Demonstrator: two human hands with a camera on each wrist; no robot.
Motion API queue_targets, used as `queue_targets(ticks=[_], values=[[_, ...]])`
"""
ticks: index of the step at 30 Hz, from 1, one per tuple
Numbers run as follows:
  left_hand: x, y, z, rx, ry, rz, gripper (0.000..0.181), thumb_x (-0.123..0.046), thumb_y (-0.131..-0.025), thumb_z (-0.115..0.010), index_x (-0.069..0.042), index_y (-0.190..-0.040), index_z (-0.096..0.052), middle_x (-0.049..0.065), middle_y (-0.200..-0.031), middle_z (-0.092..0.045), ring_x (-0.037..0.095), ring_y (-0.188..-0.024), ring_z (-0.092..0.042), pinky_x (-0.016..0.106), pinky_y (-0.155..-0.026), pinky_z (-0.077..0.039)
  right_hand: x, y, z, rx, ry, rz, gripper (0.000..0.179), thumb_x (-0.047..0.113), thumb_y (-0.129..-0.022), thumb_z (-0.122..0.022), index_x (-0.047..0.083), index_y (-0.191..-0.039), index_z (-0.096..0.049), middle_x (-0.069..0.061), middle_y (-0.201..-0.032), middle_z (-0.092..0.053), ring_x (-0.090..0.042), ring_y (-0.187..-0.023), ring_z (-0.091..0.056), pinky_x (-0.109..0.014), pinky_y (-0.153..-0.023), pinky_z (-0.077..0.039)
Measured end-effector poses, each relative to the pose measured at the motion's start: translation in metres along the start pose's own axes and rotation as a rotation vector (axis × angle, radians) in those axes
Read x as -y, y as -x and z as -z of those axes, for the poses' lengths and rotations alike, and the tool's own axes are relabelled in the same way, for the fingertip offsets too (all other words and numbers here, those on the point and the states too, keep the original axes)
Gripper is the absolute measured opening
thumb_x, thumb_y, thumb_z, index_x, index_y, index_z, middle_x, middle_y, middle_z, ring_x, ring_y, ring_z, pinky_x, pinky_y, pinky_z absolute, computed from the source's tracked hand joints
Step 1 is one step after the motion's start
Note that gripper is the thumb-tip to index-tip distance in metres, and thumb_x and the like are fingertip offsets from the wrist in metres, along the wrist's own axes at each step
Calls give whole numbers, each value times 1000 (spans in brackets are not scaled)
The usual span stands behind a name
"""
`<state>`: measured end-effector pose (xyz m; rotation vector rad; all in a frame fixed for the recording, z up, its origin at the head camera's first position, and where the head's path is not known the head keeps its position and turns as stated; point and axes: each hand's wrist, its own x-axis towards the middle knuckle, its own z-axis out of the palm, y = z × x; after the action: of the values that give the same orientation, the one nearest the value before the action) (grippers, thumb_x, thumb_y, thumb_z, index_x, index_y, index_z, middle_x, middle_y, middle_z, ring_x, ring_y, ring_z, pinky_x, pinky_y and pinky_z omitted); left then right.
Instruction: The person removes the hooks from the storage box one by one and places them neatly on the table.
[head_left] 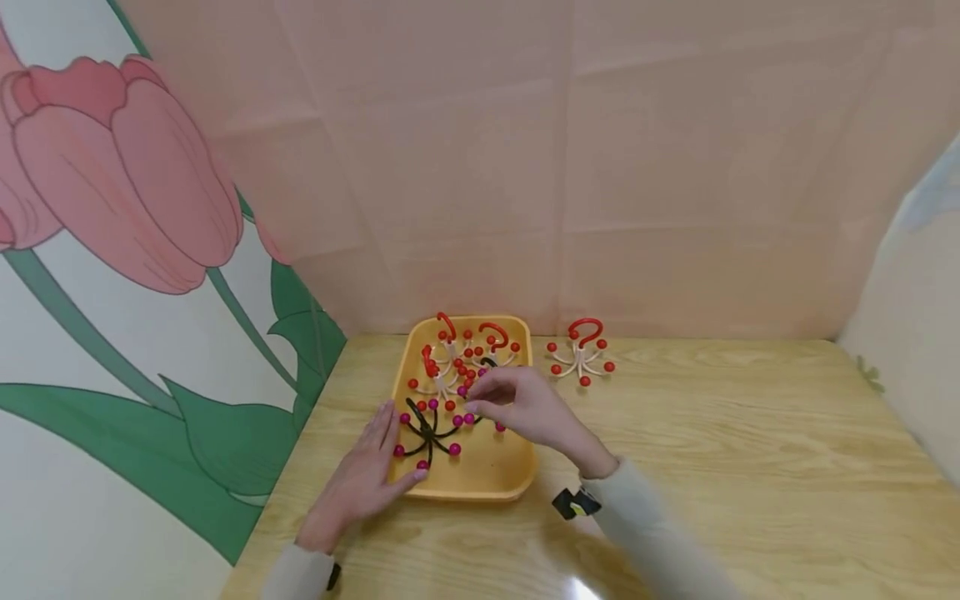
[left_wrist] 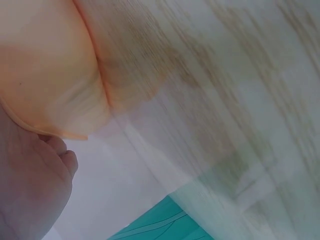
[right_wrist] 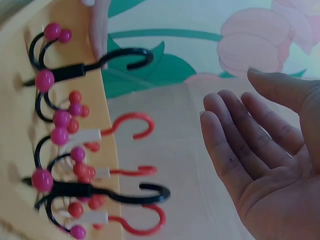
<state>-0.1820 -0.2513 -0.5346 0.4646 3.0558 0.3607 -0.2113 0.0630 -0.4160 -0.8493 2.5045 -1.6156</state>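
Note:
An orange tray holds multi-armed hook hangers with ball tips. My left hand rests along its left side, fingers straight, thumb at the front rim. In the tray's left part stands a black hanger with magenta balls. Over a second black hanger is my right hand, which partly hides it in the head view. Seen from the right wrist, that hand's fingers are loosely bent, thumb apart, nothing between them. White hangers with red hooks and red balls crowd the tray's far half.
Another white hanger with a red hook stands on the wooden table, right of the tray. A pinkish cloth hangs behind the table. A wall with painted tulips borders the left side.

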Motion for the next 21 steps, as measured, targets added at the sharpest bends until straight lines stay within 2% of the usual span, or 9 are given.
queue_targets(ticks=[6,10,13,17,21], values=[[0,1,2,-5,17,-7,111,-79,-95,-50,-6,-169,-12,7,-179,5,30,-167,-6,53,-132,-26,10,-8,-20,64,2,16,11,22,-95,-80,15,-103,-79,1,-99,-80,-9,-86,-75,-22,-80,-62],[1,-1,5,-18,12,-20,110,-79,-95,-51,-6,-169,-14,9,-180,2,31,-167,-7,54,-130,-29,12,-18,-32,83,15,35,12,21,-93,-82,15,-102,-79,1,-98,-80,-7,-87,-73,-23,-82,-62],[2,-2,4,-14,26,-16,110,-78,-95,-51,-8,-169,-11,9,-180,2,31,-167,-7,54,-131,-28,10,-25,-42,109,28,10,15,24,-91,-84,15,-103,-79,2,-100,-80,-6,-89,-72,-23,-84,-61],[2,1,4,-8,68,-7,109,-75,-96,-55,-8,-169,-10,9,-180,1,31,-167,-8,55,-131,-28,6,-32,-57,141,35,-37,26,29,-91,-84,11,-109,-78,-3,-106,-80,-8,-93,-72,-24,-86,-60],[2,2,4,-15,85,-11,109,-76,-95,-55,-6,-169,-14,9,-180,0,31,-167,-9,55,-130,-30,6,-36,-68,126,27,-67,33,28,-90,-85,8,-115,-76,-9,-110,-79,-12,-96,-72,-27,-86,-60]])
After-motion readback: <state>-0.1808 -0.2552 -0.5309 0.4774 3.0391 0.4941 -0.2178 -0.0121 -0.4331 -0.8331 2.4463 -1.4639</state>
